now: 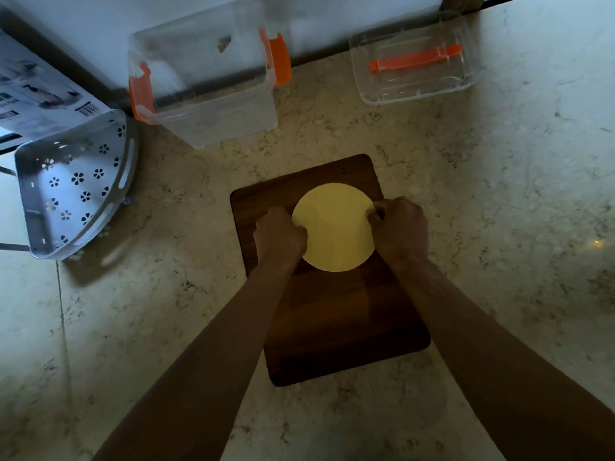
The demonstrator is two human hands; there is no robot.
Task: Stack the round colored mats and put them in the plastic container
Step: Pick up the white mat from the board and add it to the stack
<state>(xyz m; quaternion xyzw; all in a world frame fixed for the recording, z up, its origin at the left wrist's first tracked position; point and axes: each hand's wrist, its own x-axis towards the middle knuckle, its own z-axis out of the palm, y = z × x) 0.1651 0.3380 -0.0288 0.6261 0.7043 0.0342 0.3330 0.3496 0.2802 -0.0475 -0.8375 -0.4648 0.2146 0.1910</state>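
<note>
A round pale yellow mat (334, 227) lies on top on the far half of a dark wooden board (319, 314); whether other mats lie under it cannot be seen. My left hand (279, 232) grips the mat's left edge with curled fingers. My right hand (401, 226) grips its right edge the same way. The clear plastic container (206, 81) with orange latches stands open beyond the board, up and to the left, with nothing visible inside.
The container's clear lid (414, 61) with an orange handle lies at the back right. A white perforated corner shelf (76, 184) sits at the left, a printed cardboard box (36, 91) behind it. The marble counter (499, 194) meets a wall at the back.
</note>
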